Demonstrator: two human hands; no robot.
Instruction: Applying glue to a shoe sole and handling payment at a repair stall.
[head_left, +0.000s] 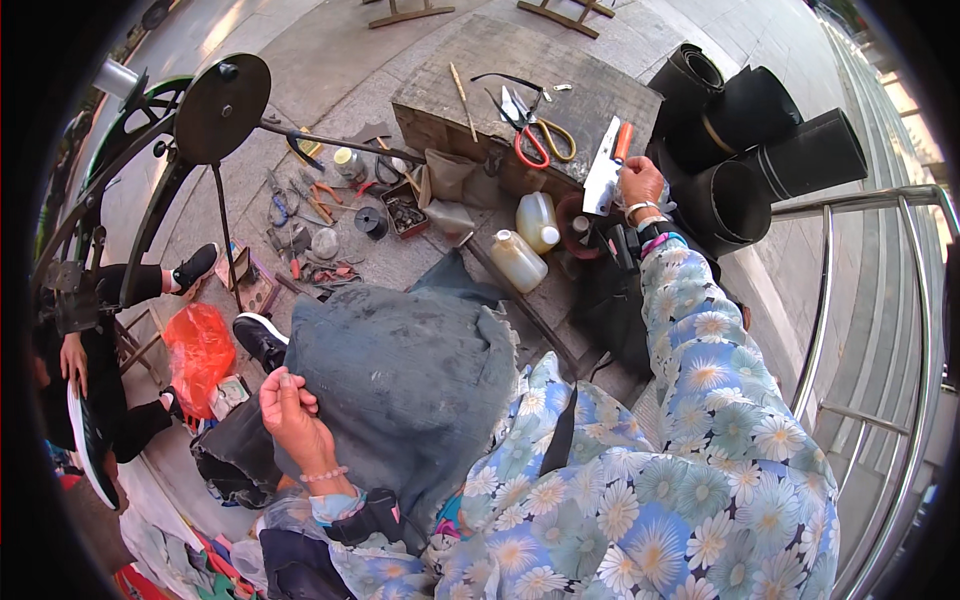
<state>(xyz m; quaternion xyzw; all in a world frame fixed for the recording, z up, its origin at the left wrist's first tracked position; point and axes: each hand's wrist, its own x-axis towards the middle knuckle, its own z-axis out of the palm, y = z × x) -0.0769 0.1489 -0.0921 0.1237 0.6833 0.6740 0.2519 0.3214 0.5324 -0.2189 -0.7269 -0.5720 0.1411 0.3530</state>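
Over the lap lies a worn dark blue-grey cloth. My left hand is raised at its left side, thumb and forefinger pinched together. Anything between those fingertips is too small to make out. My right hand reaches to the right corner of a wooden box, its fingers closed at the edge of a knife with a broad pale blade. An orange handle shows beside the blade; how they join is partly hidden. Scissors with red and yellow handles lie on the box top.
Black rolled sheets stand at the right, by a metal railing. Two jugs sit before the box. Pliers and small tools cover the ground. A wheeled machine stands left; another person's hand is near a shoe.
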